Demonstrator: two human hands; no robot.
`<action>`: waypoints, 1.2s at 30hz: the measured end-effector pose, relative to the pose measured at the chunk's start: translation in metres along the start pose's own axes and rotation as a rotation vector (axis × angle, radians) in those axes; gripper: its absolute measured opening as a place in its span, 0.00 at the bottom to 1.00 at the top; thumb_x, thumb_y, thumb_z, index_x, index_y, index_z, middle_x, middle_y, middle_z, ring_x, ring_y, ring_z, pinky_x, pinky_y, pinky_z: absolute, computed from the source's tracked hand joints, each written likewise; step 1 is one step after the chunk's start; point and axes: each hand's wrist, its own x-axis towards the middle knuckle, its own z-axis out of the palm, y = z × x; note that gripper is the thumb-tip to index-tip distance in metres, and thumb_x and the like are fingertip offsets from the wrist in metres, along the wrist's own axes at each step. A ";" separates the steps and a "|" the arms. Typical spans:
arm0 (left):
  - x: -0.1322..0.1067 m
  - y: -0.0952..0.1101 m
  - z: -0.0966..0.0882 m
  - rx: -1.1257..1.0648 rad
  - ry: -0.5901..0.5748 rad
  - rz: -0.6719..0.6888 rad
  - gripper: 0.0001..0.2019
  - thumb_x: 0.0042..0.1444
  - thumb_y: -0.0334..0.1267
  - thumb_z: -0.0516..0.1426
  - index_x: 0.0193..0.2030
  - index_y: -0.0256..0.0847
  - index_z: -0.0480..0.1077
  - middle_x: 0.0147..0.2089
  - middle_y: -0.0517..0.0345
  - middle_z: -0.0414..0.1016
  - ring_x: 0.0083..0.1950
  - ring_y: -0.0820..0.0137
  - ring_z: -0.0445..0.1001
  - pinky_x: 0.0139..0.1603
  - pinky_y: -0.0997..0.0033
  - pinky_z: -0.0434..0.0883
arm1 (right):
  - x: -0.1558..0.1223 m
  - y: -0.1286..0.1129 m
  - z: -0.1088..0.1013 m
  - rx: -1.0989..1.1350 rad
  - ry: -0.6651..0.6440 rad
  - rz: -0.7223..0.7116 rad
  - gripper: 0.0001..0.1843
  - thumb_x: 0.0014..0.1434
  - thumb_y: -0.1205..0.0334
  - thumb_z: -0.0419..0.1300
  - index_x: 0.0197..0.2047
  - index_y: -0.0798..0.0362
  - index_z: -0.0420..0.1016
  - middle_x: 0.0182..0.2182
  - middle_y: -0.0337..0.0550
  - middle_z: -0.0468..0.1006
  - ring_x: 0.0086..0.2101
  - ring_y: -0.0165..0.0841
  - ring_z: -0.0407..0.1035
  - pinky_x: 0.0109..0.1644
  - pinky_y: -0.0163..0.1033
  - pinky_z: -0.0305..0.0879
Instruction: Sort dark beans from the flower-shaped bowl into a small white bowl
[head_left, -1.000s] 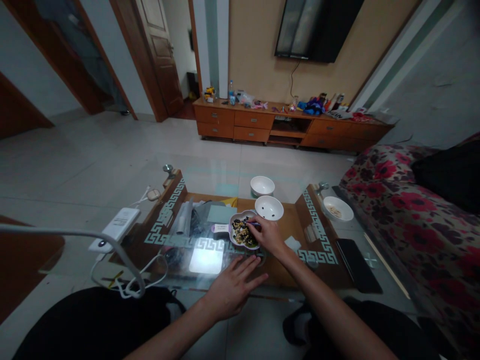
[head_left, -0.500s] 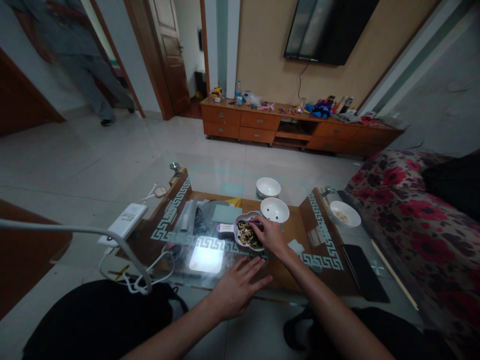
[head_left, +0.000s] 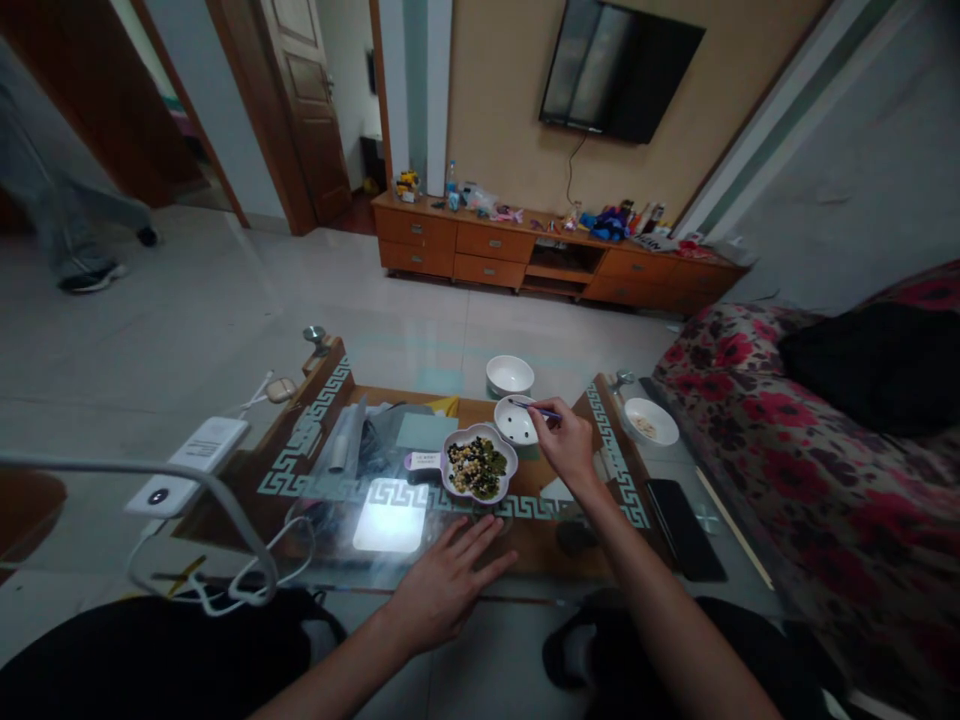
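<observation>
My right hand (head_left: 568, 443) is closed on slim dark purple tweezers (head_left: 546, 411), whose tip is over a white bowl (head_left: 504, 428) with a few black beans inside. Whether the tip grips a bean is too small to tell. Left of that bowl is a flower-shaped dish (head_left: 448, 490) with a labelled handle, filled with mixed black, yellow and green beans or grains. My left hand (head_left: 448, 580) lies flat with fingers spread on the glass table, just in front of the dish. Behind stands a second white bowl (head_left: 510, 376), and a third white bowl (head_left: 651, 422) with pale pieces is at the right.
A white power bank (head_left: 187, 465) with cables lies at the table's left, a black phone-like slab (head_left: 685, 528) at its right. A flowered sofa (head_left: 739, 450) borders the right side. A long wooden cabinet (head_left: 491, 245) lines the wall. A person's legs (head_left: 64, 215) are at far left.
My right hand has moved from the flower-shaped dish up to the white bowl behind it, tweezers in grip. My left hand stays on the glass. The view has shifted, and the person walked further left.
</observation>
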 end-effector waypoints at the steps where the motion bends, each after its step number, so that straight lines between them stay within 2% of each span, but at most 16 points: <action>1: 0.000 0.000 0.001 0.003 0.001 -0.004 0.49 0.50 0.21 0.60 0.79 0.47 0.50 0.82 0.41 0.38 0.82 0.51 0.39 0.77 0.34 0.55 | 0.002 0.006 -0.006 -0.016 0.024 0.017 0.16 0.70 0.46 0.59 0.43 0.48 0.82 0.35 0.45 0.86 0.32 0.41 0.80 0.37 0.40 0.71; 5: 0.001 -0.002 0.002 0.023 -0.006 -0.006 0.50 0.51 0.19 0.58 0.79 0.49 0.50 0.82 0.41 0.39 0.82 0.51 0.40 0.76 0.32 0.55 | 0.005 0.021 -0.016 -0.044 0.021 0.052 0.16 0.70 0.46 0.60 0.44 0.48 0.82 0.35 0.44 0.86 0.34 0.42 0.81 0.38 0.40 0.71; 9: 0.001 -0.001 0.001 0.032 -0.008 0.006 0.50 0.50 0.19 0.58 0.79 0.48 0.50 0.82 0.40 0.40 0.82 0.51 0.40 0.76 0.31 0.57 | 0.004 0.011 -0.011 -0.029 0.027 0.054 0.16 0.70 0.46 0.60 0.44 0.48 0.82 0.36 0.44 0.87 0.34 0.41 0.80 0.39 0.40 0.72; 11: 0.001 -0.001 0.001 0.026 -0.001 0.004 0.49 0.51 0.19 0.58 0.79 0.47 0.50 0.82 0.40 0.39 0.82 0.51 0.40 0.76 0.32 0.57 | -0.001 0.001 -0.001 0.015 -0.007 0.041 0.15 0.70 0.47 0.60 0.43 0.48 0.82 0.36 0.45 0.87 0.33 0.41 0.80 0.38 0.40 0.72; 16: 0.000 -0.001 0.001 -0.009 0.009 0.007 0.49 0.51 0.22 0.61 0.79 0.48 0.50 0.82 0.40 0.39 0.82 0.50 0.42 0.76 0.34 0.56 | -0.029 -0.018 0.042 0.157 -0.244 -0.035 0.11 0.71 0.53 0.60 0.45 0.47 0.82 0.39 0.43 0.87 0.35 0.41 0.81 0.43 0.41 0.74; 19: 0.001 -0.001 0.000 -0.024 0.004 0.003 0.50 0.51 0.22 0.62 0.79 0.47 0.50 0.82 0.39 0.40 0.81 0.50 0.42 0.77 0.35 0.56 | -0.041 -0.021 0.063 0.184 -0.303 -0.054 0.10 0.71 0.55 0.59 0.46 0.46 0.81 0.40 0.42 0.86 0.36 0.41 0.81 0.44 0.42 0.75; 21: 0.001 0.000 0.000 -0.028 0.002 0.001 0.49 0.51 0.22 0.62 0.79 0.47 0.50 0.82 0.38 0.41 0.81 0.50 0.43 0.77 0.35 0.56 | -0.044 -0.021 0.070 0.182 -0.319 -0.065 0.09 0.70 0.55 0.60 0.46 0.46 0.81 0.40 0.42 0.86 0.36 0.41 0.81 0.44 0.42 0.75; 26: 0.001 -0.001 0.002 -0.040 0.019 0.005 0.48 0.53 0.23 0.61 0.79 0.47 0.50 0.81 0.39 0.42 0.81 0.50 0.44 0.77 0.35 0.56 | -0.044 -0.019 0.072 0.136 -0.346 -0.086 0.07 0.70 0.56 0.61 0.45 0.47 0.81 0.37 0.41 0.86 0.33 0.39 0.80 0.41 0.40 0.73; 36: 0.001 -0.001 0.002 -0.045 0.020 0.014 0.50 0.52 0.24 0.63 0.79 0.47 0.49 0.82 0.38 0.40 0.81 0.49 0.43 0.77 0.34 0.55 | -0.044 -0.018 0.072 0.092 -0.373 -0.101 0.06 0.71 0.58 0.62 0.45 0.46 0.81 0.38 0.41 0.86 0.36 0.41 0.82 0.43 0.41 0.73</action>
